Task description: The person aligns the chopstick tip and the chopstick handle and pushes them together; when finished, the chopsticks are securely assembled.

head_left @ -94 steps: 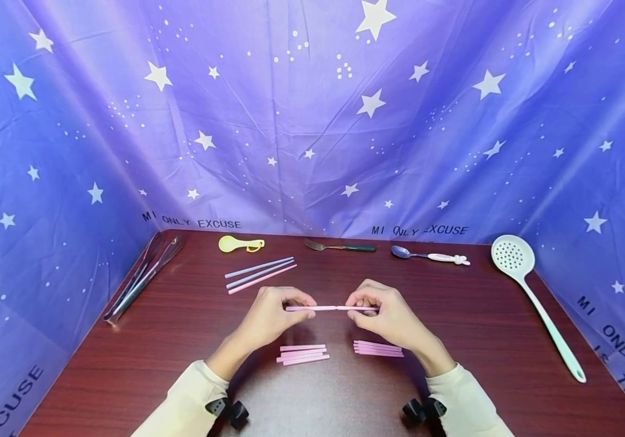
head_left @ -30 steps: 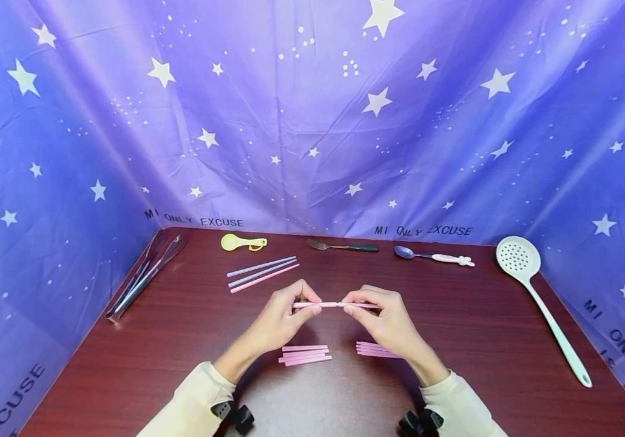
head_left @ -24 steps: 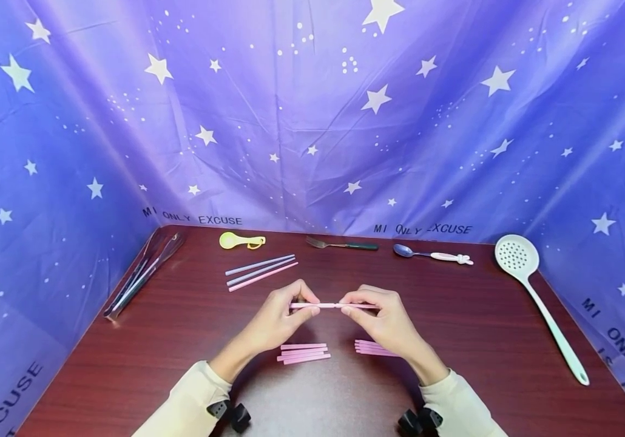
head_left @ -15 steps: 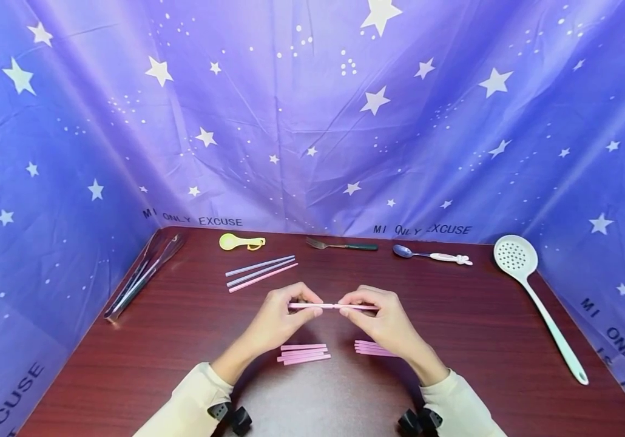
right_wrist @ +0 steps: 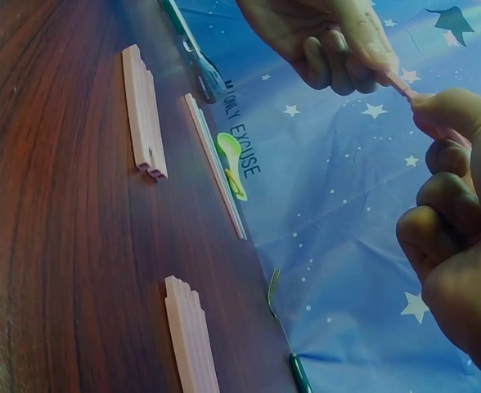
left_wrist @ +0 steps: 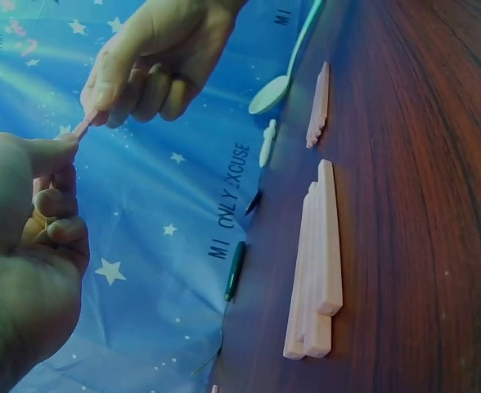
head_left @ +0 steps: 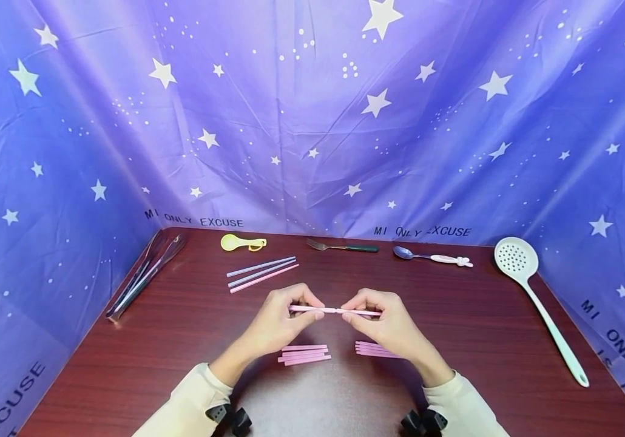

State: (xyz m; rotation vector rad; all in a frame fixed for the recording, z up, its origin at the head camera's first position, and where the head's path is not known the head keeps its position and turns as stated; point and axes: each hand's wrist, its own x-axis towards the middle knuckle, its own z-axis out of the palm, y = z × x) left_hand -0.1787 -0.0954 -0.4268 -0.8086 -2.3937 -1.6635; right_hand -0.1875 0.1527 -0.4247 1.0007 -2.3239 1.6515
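In the head view, my left hand [head_left: 282, 315] and right hand [head_left: 386, 315] pinch a slim pink chopstick [head_left: 331, 310] between thumbs and fingers, raised above the table. A notch or joint shows near its middle, between my two sets of fingertips. The left part lies in my left hand and the right part in my right; whether they are fully joined I cannot tell. Below my left hand lies a loose pile of short, square-ended pink chopstick pieces [left_wrist: 318, 262]. Beside my right forearm rests a neat row of thinner pink chopstick pieces [head_left: 375, 349], partly covered by my wrist.
Behind my hands lie two bluish chopsticks and a pink one [head_left: 263, 279]. Along the back are a yellow measuring spoon [head_left: 233, 243], a fork [head_left: 358, 247] and a spoon [head_left: 446, 259]. A whisk [head_left: 145, 279] is at left, a skimmer [head_left: 544, 309] at right. Starry curtains [head_left: 312, 121] enclose the table.
Compared with about three seconds ago, my fingertips sit closer together along the chopstick. In the last half second both hands dip slightly, and the right part tilts down a little.
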